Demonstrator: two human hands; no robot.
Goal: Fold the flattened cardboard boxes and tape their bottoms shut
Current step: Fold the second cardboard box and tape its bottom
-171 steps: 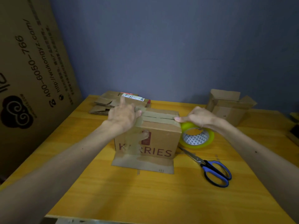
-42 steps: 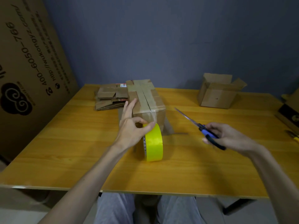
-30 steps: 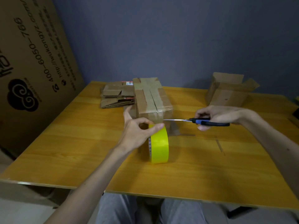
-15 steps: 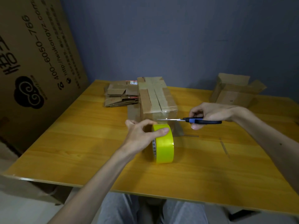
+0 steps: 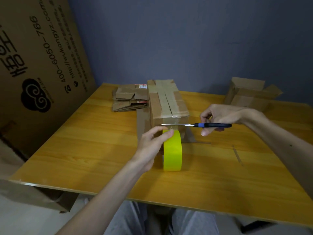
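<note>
A folded cardboard box [image 5: 166, 100] stands mid-table, its taped bottom facing up and its lower flaps spread on the table. A clear strip of tape runs from its near face to the yellow tape roll [image 5: 172, 150], which stands on edge just in front. My left hand [image 5: 152, 143] grips the roll from the left, thumb on top. My right hand [image 5: 218, 116] holds blue-handled scissors [image 5: 201, 125] level, blades pointing left across the stretched tape between box and roll.
A stack of flattened boxes [image 5: 130, 99] lies behind the box to the left. An open folded box [image 5: 250, 95] sits at the back right. A large printed carton [image 5: 33, 65] leans at the left of the wooden table [image 5: 84, 141].
Over the last second the scissors have slid left until the blades span the tape above the roll. My left hand has kept hold of the roll. Earlier both hands pressed tape onto the box.
</note>
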